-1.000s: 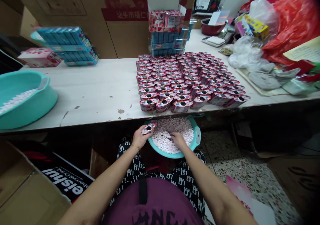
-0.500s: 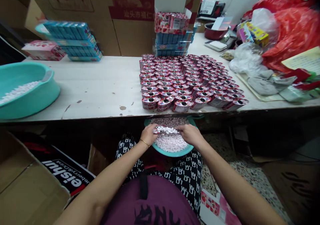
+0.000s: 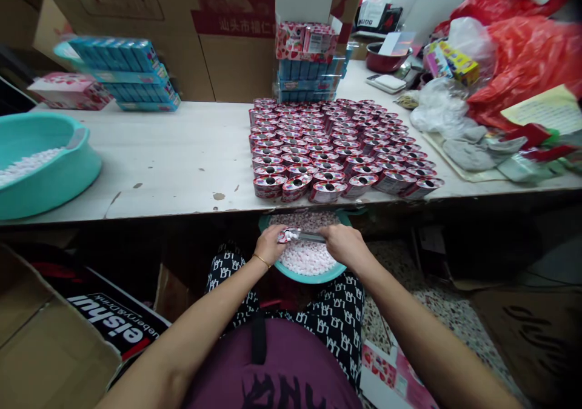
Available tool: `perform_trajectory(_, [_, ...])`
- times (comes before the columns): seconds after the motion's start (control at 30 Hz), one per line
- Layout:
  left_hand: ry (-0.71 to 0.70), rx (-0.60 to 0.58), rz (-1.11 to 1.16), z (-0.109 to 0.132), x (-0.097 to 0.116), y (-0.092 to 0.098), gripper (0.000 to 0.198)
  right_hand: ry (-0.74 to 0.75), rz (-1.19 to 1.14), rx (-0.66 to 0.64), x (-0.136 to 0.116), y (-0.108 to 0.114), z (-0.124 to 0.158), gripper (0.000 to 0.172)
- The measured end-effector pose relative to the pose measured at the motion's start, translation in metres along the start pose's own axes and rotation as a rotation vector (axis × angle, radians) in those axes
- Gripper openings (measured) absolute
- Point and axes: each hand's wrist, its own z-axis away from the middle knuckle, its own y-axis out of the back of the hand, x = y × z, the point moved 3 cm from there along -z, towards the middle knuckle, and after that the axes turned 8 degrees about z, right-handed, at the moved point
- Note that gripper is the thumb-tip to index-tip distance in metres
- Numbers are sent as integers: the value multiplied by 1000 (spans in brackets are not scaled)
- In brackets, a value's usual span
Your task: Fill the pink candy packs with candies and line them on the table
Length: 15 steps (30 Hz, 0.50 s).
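Below the front edge of the bench [image 3: 173, 166], over the basin [image 3: 313, 279], my left grip [image 3: 270, 245] holds one tin [image 3: 282, 237] and my right grip [image 3: 344, 243] a scoop [image 3: 311, 237], its white pellets [image 3: 291, 235] seemingly not all poured, while standing tins [image 3: 347, 152] there look unfilled.

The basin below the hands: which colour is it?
The basin is turquoise, seen best in the head view.

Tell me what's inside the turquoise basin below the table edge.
Small whitish pieces lie in the basin. Left hand, right hand and grey tool cover some; its bottom is hidden.
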Motion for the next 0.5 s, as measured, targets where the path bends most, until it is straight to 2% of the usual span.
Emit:
perform_trajectory(0.17, [150,64,195,0,-8,1,40,-22,-55,86,11,-4,4,39])
perform_trajectory(0.27, [165,53,316,-1,-10,1,42,-71,-132,133,24,-11,6,39])
perform_trajectory(0.4, [238,48,482,2,-3,6,45,-127,-206,151,39,-33,5,37])
perform_trajectory(0.5, [208,60,525,15,14,27,45,-144,-247,122,44,-59,0,37])
